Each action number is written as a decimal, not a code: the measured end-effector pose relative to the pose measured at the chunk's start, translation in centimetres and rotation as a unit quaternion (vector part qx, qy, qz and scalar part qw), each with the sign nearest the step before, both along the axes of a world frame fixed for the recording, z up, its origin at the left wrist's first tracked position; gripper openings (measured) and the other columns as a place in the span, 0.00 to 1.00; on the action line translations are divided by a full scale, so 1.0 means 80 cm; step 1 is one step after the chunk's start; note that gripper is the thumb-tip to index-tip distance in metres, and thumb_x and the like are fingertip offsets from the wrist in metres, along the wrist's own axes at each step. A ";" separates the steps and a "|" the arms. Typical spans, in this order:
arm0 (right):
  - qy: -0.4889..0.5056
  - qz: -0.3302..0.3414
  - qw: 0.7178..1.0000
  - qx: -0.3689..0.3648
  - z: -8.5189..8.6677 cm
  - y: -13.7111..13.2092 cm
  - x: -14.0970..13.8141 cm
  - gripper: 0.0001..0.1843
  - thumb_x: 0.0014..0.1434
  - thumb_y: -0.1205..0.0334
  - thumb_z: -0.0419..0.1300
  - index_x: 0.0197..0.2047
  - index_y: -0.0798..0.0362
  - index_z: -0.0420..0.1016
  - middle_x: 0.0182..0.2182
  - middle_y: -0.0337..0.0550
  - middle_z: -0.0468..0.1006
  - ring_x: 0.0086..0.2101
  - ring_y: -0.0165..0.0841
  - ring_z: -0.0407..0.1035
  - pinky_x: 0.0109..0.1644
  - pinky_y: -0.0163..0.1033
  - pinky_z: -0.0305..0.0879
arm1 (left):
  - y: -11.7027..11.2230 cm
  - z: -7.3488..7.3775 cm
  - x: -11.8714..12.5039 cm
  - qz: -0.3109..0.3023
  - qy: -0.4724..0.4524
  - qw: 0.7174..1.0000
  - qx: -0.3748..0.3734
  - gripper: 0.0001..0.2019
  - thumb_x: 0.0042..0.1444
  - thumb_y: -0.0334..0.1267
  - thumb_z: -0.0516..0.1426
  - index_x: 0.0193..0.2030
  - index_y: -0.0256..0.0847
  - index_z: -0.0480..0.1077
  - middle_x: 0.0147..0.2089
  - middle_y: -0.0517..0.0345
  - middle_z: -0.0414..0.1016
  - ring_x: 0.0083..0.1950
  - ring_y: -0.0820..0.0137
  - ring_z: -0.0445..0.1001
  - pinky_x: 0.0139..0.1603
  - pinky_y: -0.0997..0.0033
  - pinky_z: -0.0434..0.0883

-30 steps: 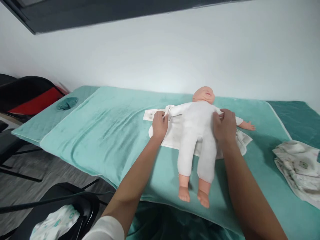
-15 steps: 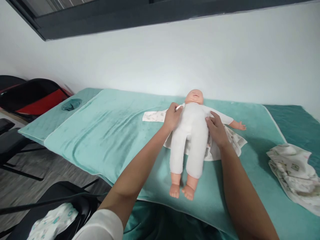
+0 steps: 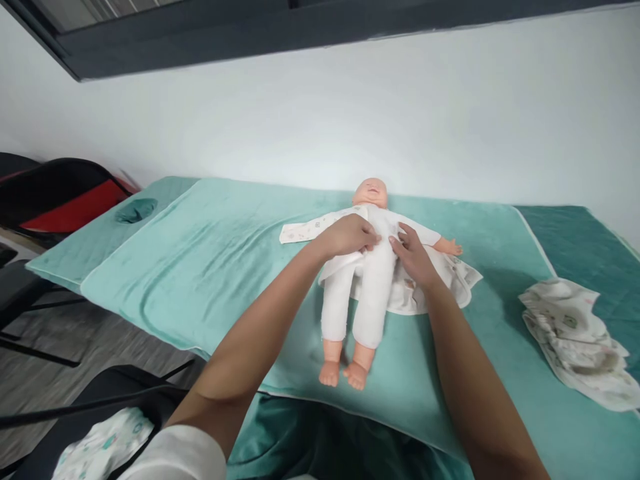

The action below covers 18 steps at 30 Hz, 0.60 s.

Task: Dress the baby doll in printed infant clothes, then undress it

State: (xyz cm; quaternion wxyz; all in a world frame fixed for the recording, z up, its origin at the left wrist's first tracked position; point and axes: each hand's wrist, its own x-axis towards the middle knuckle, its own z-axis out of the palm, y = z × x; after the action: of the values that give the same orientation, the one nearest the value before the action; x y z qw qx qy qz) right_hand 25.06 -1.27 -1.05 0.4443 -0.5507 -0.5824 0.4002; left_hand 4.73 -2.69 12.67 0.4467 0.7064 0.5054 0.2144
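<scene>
A baby doll [image 3: 371,319] with a white cloth body lies on its back, head toward the wall. Under and around it is a patterned baby shirt [image 3: 306,231]; one sleeve stretches out flat at the left. The shirt's left front panel covers part of the doll's torso, its edge pinched in my left hand [image 3: 353,235]. Against the other side of the torso rests my right hand [image 3: 413,252], thumb and fingers apart. The shirt's right panel [image 3: 453,277] is spread on the bed beside the doll, partly hidden behind my right hand and forearm.
A teal cover [image 3: 190,267] lies over the bed, which has a face hole [image 3: 136,211] at its left end. Folded patterned clothes [image 3: 570,327] lie at the right. Black chairs [image 3: 70,193] stand at the left; one near me holds a patterned cloth [image 3: 105,443]. A white wall runs behind.
My left hand has moved right, bringing the shirt's left panel over the doll's torso. My right hand stays at the doll's side. The view has shifted slightly.
</scene>
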 end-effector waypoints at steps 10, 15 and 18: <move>-0.044 0.004 0.999 -0.012 0.016 -0.008 -0.002 0.42 0.60 0.36 0.57 0.71 0.48 0.56 0.62 0.56 0.70 0.59 0.44 0.68 0.66 0.53 0.61 | 0.024 -0.042 -0.010 0.158 0.034 0.960 0.228 0.10 0.63 0.37 0.52 0.43 0.42 0.75 0.50 0.54 0.80 0.51 0.65 0.76 0.57 0.64 0.71; -0.056 -0.030 0.998 0.024 0.018 -0.008 0.011 0.34 0.60 0.39 0.58 0.64 0.49 0.66 0.50 0.51 0.80 0.49 0.42 0.75 0.57 0.49 0.68 | 0.041 -0.065 0.014 0.072 0.126 0.950 0.277 0.16 0.67 0.36 0.47 0.57 0.39 0.70 0.60 0.48 0.75 0.60 0.61 0.72 0.61 0.60 0.68; -0.066 -0.155 0.984 0.057 0.021 -0.001 0.035 0.22 0.61 0.44 0.57 0.51 0.51 0.74 0.35 0.44 0.81 0.39 0.39 0.76 0.51 0.47 0.69 | 0.049 -0.060 0.036 0.034 0.192 0.924 0.328 0.16 0.68 0.34 0.47 0.58 0.38 0.68 0.61 0.45 0.73 0.62 0.59 0.69 0.61 0.60 0.67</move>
State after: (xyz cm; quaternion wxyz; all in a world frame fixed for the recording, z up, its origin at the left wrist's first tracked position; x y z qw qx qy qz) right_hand 27.84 -1.38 0.60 0.4923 -0.6329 -0.5400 0.2559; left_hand 7.65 1.24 7.86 0.0769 0.8233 0.5066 0.2440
